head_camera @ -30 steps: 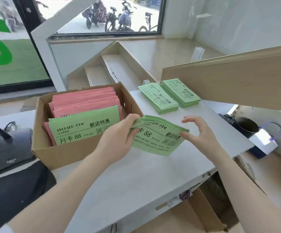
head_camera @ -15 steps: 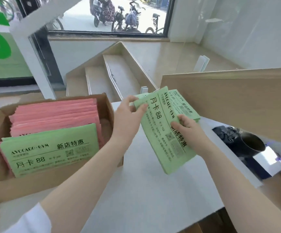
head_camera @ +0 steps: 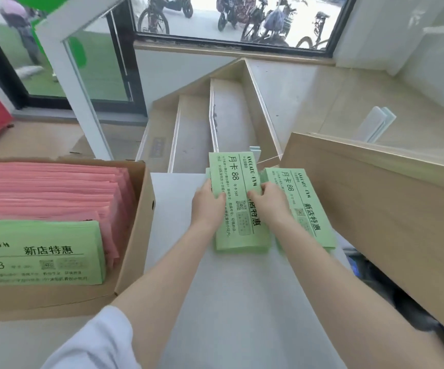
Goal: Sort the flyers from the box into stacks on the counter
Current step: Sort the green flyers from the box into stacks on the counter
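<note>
A bundle of green flyers [head_camera: 235, 182] lies lengthwise on a green stack at the far end of the white counter [head_camera: 229, 302]. My left hand [head_camera: 207, 206] holds its left long edge, thumb on top. My right hand [head_camera: 268, 206] holds its right long edge. A second green stack [head_camera: 306, 209] lies just to the right, partly under my right wrist. At the left stands the cardboard box [head_camera: 135, 235], with several pink flyers [head_camera: 50, 187] upright at the back and green flyers [head_camera: 37, 251] in front.
A slanted wooden panel [head_camera: 388, 209] rises right beside the right stack. Beyond the counter's far edge a staircase [head_camera: 215, 123] drops toward a window. Dark objects lie below the counter's right edge.
Both hands have carried the green bundle from in front of the box to the far end of the counter, turned it lengthwise, and lowered it onto the left green stack.
</note>
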Action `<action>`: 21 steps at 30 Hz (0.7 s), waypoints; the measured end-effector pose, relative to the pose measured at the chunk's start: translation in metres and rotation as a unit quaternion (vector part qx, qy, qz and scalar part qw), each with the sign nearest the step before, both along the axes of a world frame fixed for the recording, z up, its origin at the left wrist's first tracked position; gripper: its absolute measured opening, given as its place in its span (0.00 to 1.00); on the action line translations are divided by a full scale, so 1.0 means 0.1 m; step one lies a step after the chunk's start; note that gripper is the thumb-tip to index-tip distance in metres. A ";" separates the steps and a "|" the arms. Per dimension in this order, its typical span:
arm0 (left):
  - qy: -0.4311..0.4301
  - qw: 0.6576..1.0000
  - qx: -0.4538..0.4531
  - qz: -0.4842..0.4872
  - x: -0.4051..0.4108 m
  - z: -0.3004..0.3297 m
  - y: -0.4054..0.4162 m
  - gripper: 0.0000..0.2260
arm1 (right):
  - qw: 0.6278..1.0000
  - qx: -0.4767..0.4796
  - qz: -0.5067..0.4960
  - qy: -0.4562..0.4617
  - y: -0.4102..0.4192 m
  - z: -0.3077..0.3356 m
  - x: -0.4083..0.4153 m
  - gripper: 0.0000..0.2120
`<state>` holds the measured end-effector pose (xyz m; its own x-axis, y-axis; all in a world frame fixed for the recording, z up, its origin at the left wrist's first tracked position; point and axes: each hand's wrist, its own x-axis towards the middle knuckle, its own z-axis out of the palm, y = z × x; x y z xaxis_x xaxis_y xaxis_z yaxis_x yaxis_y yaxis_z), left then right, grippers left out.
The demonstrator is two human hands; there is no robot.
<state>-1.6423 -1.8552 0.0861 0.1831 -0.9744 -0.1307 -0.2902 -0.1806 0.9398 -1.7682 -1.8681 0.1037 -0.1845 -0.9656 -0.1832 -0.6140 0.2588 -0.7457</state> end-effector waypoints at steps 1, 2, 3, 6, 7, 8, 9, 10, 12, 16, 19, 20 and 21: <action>-0.019 1.000 0.010 0.000 -0.01 -0.06 -0.05 0.12 | 1.000 0.007 0.009 0.025 -0.06 -0.04 -0.01 0.06; -0.039 0.999 0.022 -0.002 -0.03 -0.12 -0.10 0.12 | 0.999 0.015 0.016 0.047 -0.11 -0.08 -0.03 0.06; -0.064 0.997 0.033 -0.005 -0.03 -0.17 -0.12 0.12 | 0.997 0.022 0.024 0.071 -0.12 -0.11 -0.03 0.07; -0.167 0.984 0.056 -0.009 -0.04 -0.25 -0.17 0.12 | 0.988 0.051 0.061 0.134 -0.13 -0.22 -0.03 0.15; -0.181 0.982 0.052 -0.006 -0.05 -0.26 -0.19 0.14 | 0.988 0.052 0.072 0.128 -0.14 -0.23 -0.03 0.18; -0.163 0.986 0.045 -0.001 -0.06 -0.25 -0.22 0.16 | 0.990 0.050 0.081 0.107 -0.15 -0.22 -0.05 0.20; -0.110 0.993 0.043 0.009 -0.05 -0.22 -0.25 0.15 | 0.993 0.049 0.082 0.071 -0.19 -0.19 -0.06 0.21; -0.040 0.998 0.043 0.024 -0.05 -0.20 -0.29 0.12 | 0.995 0.052 0.076 0.027 -0.22 -0.15 -0.07 0.20; 0.061 0.995 0.059 0.051 -0.04 -0.15 -0.41 0.06 | 0.994 0.069 0.048 -0.064 -0.30 -0.05 -0.08 0.15; 0.128 0.987 0.080 0.057 -0.04 -0.10 -0.65 0.08 | 0.983 0.117 0.007 -0.141 -0.50 0.00 -0.07 0.09; 0.149 0.984 0.086 0.034 -0.07 -0.11 -0.74 0.10 | 0.976 0.139 -0.026 -0.163 -0.61 -0.04 -0.04 0.12; 0.144 0.985 0.088 0.022 -0.06 -0.15 -0.76 0.13 | 0.974 0.135 -0.034 -0.177 -0.64 -0.08 -0.03 0.14; 0.139 0.986 0.091 0.003 -0.05 -0.19 -0.78 0.17 | 0.972 0.129 -0.039 -0.194 -0.67 -0.11 -0.03 0.17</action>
<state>-1.6477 -1.9330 0.0676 0.1212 -0.9294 -0.3487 -0.0249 -0.3540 0.9349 -1.7714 -1.9348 0.0932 -0.1234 -0.8640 -0.4882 -0.2698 0.5026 -0.8213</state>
